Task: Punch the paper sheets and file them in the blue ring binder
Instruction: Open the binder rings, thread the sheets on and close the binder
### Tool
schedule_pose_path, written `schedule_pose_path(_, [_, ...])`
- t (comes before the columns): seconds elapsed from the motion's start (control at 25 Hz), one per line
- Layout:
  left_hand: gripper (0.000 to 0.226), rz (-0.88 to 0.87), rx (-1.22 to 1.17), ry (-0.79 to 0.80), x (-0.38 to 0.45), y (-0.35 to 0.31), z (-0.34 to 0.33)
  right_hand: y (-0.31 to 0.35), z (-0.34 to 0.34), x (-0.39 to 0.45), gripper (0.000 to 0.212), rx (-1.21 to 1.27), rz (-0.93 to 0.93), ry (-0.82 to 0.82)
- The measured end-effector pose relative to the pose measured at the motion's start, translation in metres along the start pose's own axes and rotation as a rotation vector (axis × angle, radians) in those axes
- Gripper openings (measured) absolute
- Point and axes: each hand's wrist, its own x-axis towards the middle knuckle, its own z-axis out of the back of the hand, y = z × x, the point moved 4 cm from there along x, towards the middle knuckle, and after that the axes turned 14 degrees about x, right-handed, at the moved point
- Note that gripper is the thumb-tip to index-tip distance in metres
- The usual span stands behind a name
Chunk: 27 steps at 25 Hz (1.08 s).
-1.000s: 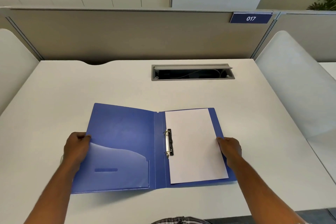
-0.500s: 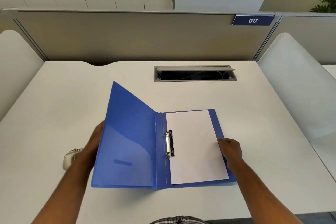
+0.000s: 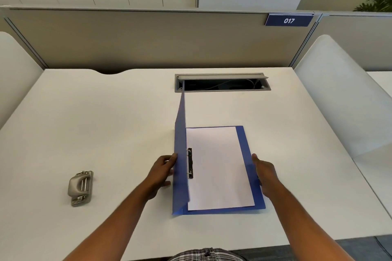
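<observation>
A blue ring binder [image 3: 250, 167] lies on the white tabletop [image 3: 106, 123], its front cover raised upright in the left hand's [image 3: 162, 170] grip. The right hand [image 3: 264, 170], fingers loosely curled, steadies the binder's right edge. White paper sheets [image 3: 218, 167] rest inside on the rings; a grey hole punch [image 3: 80, 187] sits well left of the binder.

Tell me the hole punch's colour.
Metallic grey hole punch, left on the desk, in the head view.

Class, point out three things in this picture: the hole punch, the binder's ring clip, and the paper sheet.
hole punch [image 3: 80, 187]: head view, on its grey lever top.
ring clip [image 3: 189, 162]: head view, on the dark bar between the two rings.
paper sheet [image 3: 218, 167]: head view, on the middle of the white page.
</observation>
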Motion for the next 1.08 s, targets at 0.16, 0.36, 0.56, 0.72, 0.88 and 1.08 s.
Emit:
schedule_pose_path(0.16, [0.065, 0.05, 0.017, -0.068, 0.01, 0.001, -0.005, -0.008, 0.001, 0.003, 0.057, 0.121, -0.105, 0.13])
schedule_pose_path(0.36, [0.047, 0.039, 0.229, -0.173, 0.022, -0.004, -0.016, -0.01, 0.002, 0.002, 0.077, 0.332, -0.23, 0.317])
schedule_pose_path(0.56, [0.049, 0.01, 0.527, -0.387, 0.022, -0.006, -0.025, -0.014, 0.001, -0.002, 0.052, 0.205, -0.169, 0.402])
schedule_pose_path(0.72, [0.065, 0.047, 0.572, -0.42, 0.022, -0.007, -0.03, -0.016, -0.006, -0.004, 0.036, 0.101, -0.05, 0.361])
schedule_pose_path(0.88, [0.06, 0.134, 0.429, -0.371, 0.021, -0.008, -0.032, -0.02, -0.015, -0.007, 0.019, 0.054, 0.052, 0.316])
schedule_pose_path(1.08, [0.044, 0.179, 0.204, -0.32, 0.02, -0.009, -0.031, -0.025, -0.021, -0.006, 0.017, -0.002, 0.087, 0.214])
